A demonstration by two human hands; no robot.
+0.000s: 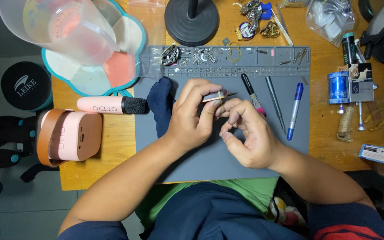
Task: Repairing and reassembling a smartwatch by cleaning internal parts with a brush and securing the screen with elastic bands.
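A wooden desk (112, 133) carries a smooth grey rubber mat (210, 160). Above it the left hand (192, 118) pinches one slim pointed metal tool (221, 95), its grip closed; the right hand (250, 138) touches it just below, fingers curled. Right of the grip lie three pen-shaped tools (274, 104).

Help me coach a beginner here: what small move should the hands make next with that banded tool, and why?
Probably seat the yellow rubber band more firmly. The left hand pinches the small pointed tool over the grey mat, the band wraps its middle, and the right hand has its fingers just beneath it. What the tool is exactly, I cannot tell.
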